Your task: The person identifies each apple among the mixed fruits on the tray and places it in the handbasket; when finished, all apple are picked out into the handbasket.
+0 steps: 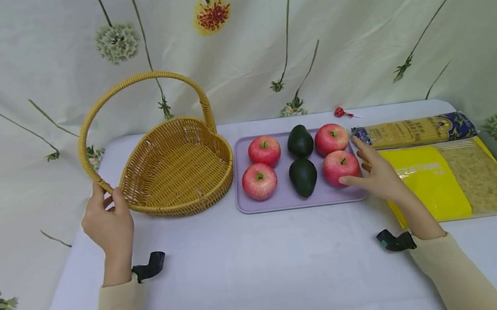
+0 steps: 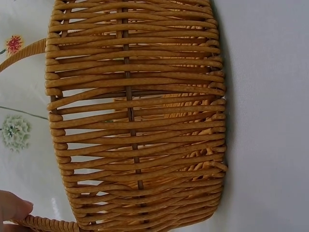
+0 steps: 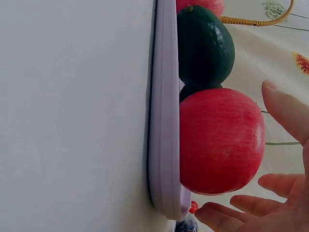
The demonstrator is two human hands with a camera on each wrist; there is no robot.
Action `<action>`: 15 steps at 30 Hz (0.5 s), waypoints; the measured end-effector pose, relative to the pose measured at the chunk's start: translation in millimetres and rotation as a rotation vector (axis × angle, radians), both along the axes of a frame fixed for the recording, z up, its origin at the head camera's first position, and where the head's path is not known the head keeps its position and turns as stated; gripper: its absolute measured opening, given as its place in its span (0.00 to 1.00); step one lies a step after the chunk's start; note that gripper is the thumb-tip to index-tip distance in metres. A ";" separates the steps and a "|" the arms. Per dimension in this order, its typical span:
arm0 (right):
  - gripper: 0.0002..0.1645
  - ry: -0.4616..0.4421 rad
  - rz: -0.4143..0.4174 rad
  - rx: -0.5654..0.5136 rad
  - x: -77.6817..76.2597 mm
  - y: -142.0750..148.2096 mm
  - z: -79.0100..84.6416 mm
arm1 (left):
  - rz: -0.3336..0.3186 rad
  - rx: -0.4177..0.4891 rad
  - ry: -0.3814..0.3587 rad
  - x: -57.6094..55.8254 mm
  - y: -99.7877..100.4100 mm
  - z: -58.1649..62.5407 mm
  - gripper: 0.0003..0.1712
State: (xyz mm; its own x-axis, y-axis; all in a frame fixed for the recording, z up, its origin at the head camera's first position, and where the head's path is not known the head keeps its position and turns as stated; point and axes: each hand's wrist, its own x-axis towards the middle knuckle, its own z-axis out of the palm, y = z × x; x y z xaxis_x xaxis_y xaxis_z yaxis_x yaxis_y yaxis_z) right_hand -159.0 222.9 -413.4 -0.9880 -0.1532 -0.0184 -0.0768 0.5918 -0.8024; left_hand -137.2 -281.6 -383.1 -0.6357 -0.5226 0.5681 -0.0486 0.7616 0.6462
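Note:
At the left my left hand grips the lower left part of the handle of a woven wicker basket, whose inside is bare. The left wrist view shows the basket's slatted side close up, with the thumb on the handle. My right hand reaches over the right end of a lilac tray, fingers spread around the near right apple. In the right wrist view a gap shows between the fingers and that apple. Other apples and two avocados lie on the tray.
Right of the tray lie a yellow pasta bag and a long blue-and-gold packet. A red lollipop sits behind the tray near the table's back edge. A flowered cloth hangs behind the white table.

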 end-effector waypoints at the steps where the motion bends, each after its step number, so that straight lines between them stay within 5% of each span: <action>1: 0.58 -0.007 0.001 -0.006 0.2 -0.6 -0.6 | -0.001 -0.001 0.000 0.1 0.2 0.1 0.14; 15: 0.57 -0.055 -0.004 -0.035 2.9 -3.7 -3.9 | -0.006 0.004 -0.008 1.7 0.5 0.5 0.18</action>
